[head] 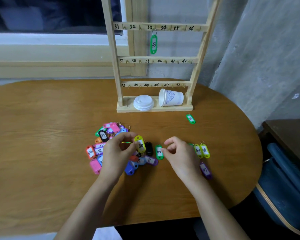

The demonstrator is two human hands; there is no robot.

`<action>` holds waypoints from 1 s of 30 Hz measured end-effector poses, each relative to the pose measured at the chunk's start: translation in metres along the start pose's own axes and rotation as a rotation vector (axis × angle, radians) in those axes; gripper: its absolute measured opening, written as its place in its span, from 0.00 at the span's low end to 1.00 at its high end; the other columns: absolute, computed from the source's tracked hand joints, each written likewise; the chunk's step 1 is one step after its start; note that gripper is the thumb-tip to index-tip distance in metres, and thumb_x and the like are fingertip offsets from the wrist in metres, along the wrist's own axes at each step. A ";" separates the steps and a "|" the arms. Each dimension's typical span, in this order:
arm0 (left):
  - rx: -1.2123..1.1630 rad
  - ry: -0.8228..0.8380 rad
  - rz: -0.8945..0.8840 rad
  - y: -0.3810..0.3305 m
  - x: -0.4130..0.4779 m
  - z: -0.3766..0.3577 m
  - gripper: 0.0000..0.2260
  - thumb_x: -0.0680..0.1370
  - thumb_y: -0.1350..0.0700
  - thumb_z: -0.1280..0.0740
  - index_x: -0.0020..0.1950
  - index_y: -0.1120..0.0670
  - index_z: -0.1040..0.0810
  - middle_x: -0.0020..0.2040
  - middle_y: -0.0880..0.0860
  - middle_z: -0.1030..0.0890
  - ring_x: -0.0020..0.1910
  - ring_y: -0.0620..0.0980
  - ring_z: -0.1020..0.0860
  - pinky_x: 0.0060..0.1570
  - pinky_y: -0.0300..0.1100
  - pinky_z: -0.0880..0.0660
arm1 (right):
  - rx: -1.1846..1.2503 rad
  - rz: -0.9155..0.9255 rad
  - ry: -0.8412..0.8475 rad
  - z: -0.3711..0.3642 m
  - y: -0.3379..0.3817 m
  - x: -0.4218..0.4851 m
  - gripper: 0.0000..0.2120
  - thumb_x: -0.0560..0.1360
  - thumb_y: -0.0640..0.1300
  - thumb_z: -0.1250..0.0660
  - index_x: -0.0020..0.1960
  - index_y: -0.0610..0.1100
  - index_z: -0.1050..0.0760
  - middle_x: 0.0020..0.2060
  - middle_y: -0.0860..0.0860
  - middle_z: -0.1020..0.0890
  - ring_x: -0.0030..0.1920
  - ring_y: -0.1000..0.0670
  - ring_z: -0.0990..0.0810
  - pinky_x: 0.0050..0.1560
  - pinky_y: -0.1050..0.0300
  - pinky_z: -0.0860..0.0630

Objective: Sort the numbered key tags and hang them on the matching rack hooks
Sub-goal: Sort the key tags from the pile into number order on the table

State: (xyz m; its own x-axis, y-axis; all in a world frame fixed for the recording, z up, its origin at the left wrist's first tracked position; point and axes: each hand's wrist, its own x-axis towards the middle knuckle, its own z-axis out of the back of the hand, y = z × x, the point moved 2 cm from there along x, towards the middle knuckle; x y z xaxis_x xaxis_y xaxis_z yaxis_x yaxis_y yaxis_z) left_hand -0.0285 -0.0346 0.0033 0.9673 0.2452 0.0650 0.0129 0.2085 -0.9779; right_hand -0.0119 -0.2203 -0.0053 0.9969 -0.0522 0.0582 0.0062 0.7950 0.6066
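Observation:
A wooden rack (pixel 156 60) stands at the table's far side, its bars numbered 31 to 48. One green tag 33 (pixel 153 44) hangs on it. A pile of coloured key tags (pixel 109 146) lies in front of me. My left hand (pixel 119 149) pinches a yellow tag (pixel 140 144) above the pile. My right hand (pixel 177 153) pinches the ring of a green tag 40 (pixel 159 152) lying on the table. Right of that hand lie yellow tags 47 (pixel 197 150) and 48 (pixel 205 150), and a purple tag (pixel 205 170).
A lone green tag (pixel 190 119) lies near the rack's right foot. On the rack base sit a stack of white lids (pixel 143 102) and a tipped paper cup (pixel 171 97). A blue chair (pixel 284 184) stands off the table's right edge. A wall is behind.

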 end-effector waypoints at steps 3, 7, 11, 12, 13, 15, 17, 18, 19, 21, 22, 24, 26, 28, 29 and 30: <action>0.016 0.025 -0.017 -0.002 -0.001 -0.005 0.10 0.73 0.66 0.29 0.47 0.51 0.20 0.41 0.52 0.17 0.39 0.51 0.17 0.38 0.42 0.20 | 0.206 0.065 -0.037 0.007 -0.004 -0.001 0.04 0.73 0.49 0.30 0.47 0.52 0.21 0.39 0.58 0.19 0.39 0.58 0.21 0.36 0.60 0.24; 0.030 0.089 -0.057 -0.007 -0.004 -0.019 0.09 0.73 0.66 0.29 0.47 0.52 0.20 0.39 0.49 0.18 0.38 0.48 0.18 0.38 0.39 0.21 | 0.440 0.081 0.099 0.005 -0.002 -0.005 0.04 0.72 0.45 0.29 0.48 0.49 0.19 0.40 0.55 0.16 0.42 0.58 0.19 0.45 0.60 0.23; 0.079 0.171 -0.107 -0.006 -0.010 -0.031 0.08 0.73 0.65 0.29 0.50 0.55 0.19 0.41 0.48 0.18 0.41 0.45 0.18 0.42 0.39 0.20 | 0.436 0.083 0.162 0.005 -0.003 -0.009 0.07 0.72 0.42 0.29 0.50 0.46 0.18 0.41 0.54 0.16 0.43 0.60 0.19 0.45 0.66 0.23; 0.117 0.168 -0.135 -0.004 -0.010 -0.032 0.08 0.73 0.64 0.29 0.50 0.55 0.19 0.42 0.48 0.18 0.42 0.44 0.18 0.43 0.38 0.21 | 0.439 0.079 0.134 0.006 -0.005 -0.009 0.06 0.72 0.41 0.28 0.49 0.46 0.18 0.40 0.54 0.16 0.43 0.61 0.19 0.44 0.68 0.23; 0.182 0.153 -0.184 -0.003 -0.010 -0.032 0.08 0.72 0.64 0.29 0.50 0.54 0.19 0.42 0.47 0.17 0.42 0.44 0.19 0.43 0.37 0.22 | 0.458 0.059 0.088 0.008 -0.008 -0.009 0.05 0.72 0.41 0.28 0.48 0.46 0.18 0.40 0.54 0.16 0.41 0.61 0.19 0.43 0.68 0.24; 0.395 0.136 -0.321 0.002 -0.009 -0.031 0.09 0.71 0.63 0.28 0.50 0.53 0.18 0.45 0.48 0.18 0.46 0.45 0.21 0.45 0.38 0.25 | 0.521 0.000 -0.007 0.013 -0.015 -0.007 0.05 0.72 0.39 0.28 0.46 0.46 0.19 0.39 0.53 0.16 0.40 0.61 0.19 0.42 0.69 0.25; 0.579 0.163 -0.420 0.007 -0.009 -0.032 0.11 0.71 0.60 0.27 0.53 0.54 0.18 0.50 0.49 0.18 0.51 0.49 0.25 0.49 0.41 0.28 | 0.539 -0.022 -0.049 0.019 -0.020 -0.006 0.05 0.72 0.39 0.29 0.47 0.46 0.19 0.39 0.54 0.17 0.40 0.60 0.19 0.42 0.69 0.25; 0.633 0.180 -0.436 0.010 -0.010 -0.032 0.13 0.71 0.59 0.26 0.54 0.54 0.18 0.52 0.49 0.18 0.52 0.51 0.26 0.51 0.43 0.28 | 0.540 -0.021 -0.049 0.021 -0.022 -0.006 0.05 0.72 0.38 0.29 0.47 0.46 0.19 0.40 0.54 0.17 0.41 0.61 0.19 0.41 0.69 0.25; 0.666 0.193 -0.440 0.014 -0.010 -0.032 0.13 0.71 0.58 0.26 0.55 0.54 0.18 0.53 0.49 0.18 0.53 0.51 0.26 0.52 0.45 0.28 | 0.547 -0.018 -0.046 0.023 -0.023 -0.006 0.05 0.73 0.38 0.29 0.48 0.45 0.19 0.40 0.54 0.17 0.40 0.61 0.19 0.41 0.70 0.25; 0.697 0.199 -0.454 0.020 -0.009 -0.029 0.12 0.70 0.57 0.26 0.53 0.54 0.17 0.54 0.49 0.18 0.53 0.52 0.26 0.52 0.49 0.26 | 0.559 -0.016 -0.050 0.024 -0.023 -0.007 0.05 0.73 0.38 0.30 0.48 0.44 0.20 0.39 0.54 0.17 0.39 0.63 0.20 0.40 0.71 0.26; 0.700 0.196 -0.455 0.023 -0.008 -0.025 0.11 0.70 0.57 0.25 0.52 0.53 0.17 0.53 0.48 0.18 0.53 0.52 0.26 0.52 0.50 0.26 | 0.557 -0.018 -0.052 0.024 -0.024 -0.007 0.05 0.73 0.38 0.30 0.48 0.44 0.20 0.40 0.54 0.17 0.39 0.63 0.20 0.40 0.71 0.26; 0.686 0.177 -0.438 0.028 -0.006 -0.017 0.10 0.70 0.57 0.25 0.50 0.54 0.16 0.53 0.48 0.17 0.53 0.51 0.26 0.52 0.48 0.26 | 0.559 -0.022 -0.047 0.022 -0.024 -0.007 0.06 0.73 0.38 0.29 0.48 0.45 0.20 0.40 0.53 0.17 0.40 0.62 0.19 0.40 0.71 0.26; 0.680 0.146 -0.422 0.031 -0.004 -0.005 0.10 0.69 0.57 0.25 0.50 0.54 0.16 0.52 0.48 0.17 0.53 0.51 0.26 0.54 0.45 0.27 | 0.564 -0.022 -0.043 0.019 -0.023 -0.008 0.06 0.72 0.38 0.29 0.47 0.46 0.20 0.40 0.53 0.16 0.39 0.62 0.19 0.40 0.71 0.26; 0.684 0.128 -0.401 0.033 -0.001 0.006 0.10 0.69 0.57 0.25 0.50 0.54 0.16 0.52 0.48 0.17 0.54 0.50 0.26 0.54 0.43 0.29 | 0.575 -0.022 -0.037 0.016 -0.019 -0.009 0.06 0.72 0.38 0.29 0.46 0.48 0.20 0.40 0.54 0.17 0.39 0.63 0.20 0.40 0.72 0.26; 0.686 0.127 -0.390 0.034 0.000 0.011 0.10 0.69 0.57 0.25 0.50 0.54 0.16 0.52 0.48 0.17 0.54 0.50 0.27 0.55 0.43 0.29 | 0.587 -0.021 -0.028 0.015 -0.017 -0.010 0.06 0.72 0.37 0.29 0.46 0.47 0.20 0.40 0.53 0.17 0.39 0.63 0.20 0.40 0.73 0.27; 0.690 0.127 -0.380 0.034 0.001 0.016 0.10 0.69 0.57 0.25 0.50 0.54 0.16 0.52 0.49 0.17 0.54 0.50 0.27 0.55 0.42 0.30 | 0.601 -0.019 -0.017 0.014 -0.014 -0.010 0.06 0.72 0.37 0.29 0.46 0.46 0.20 0.40 0.53 0.17 0.39 0.64 0.20 0.40 0.73 0.27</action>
State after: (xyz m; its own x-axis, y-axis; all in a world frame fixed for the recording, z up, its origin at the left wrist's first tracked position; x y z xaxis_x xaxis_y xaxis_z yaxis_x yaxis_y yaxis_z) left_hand -0.0306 -0.0123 -0.0272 0.9503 -0.0610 0.3054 0.2276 0.8053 -0.5475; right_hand -0.0231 -0.2397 -0.0030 0.9957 -0.0767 0.0529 -0.0263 0.3132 0.9493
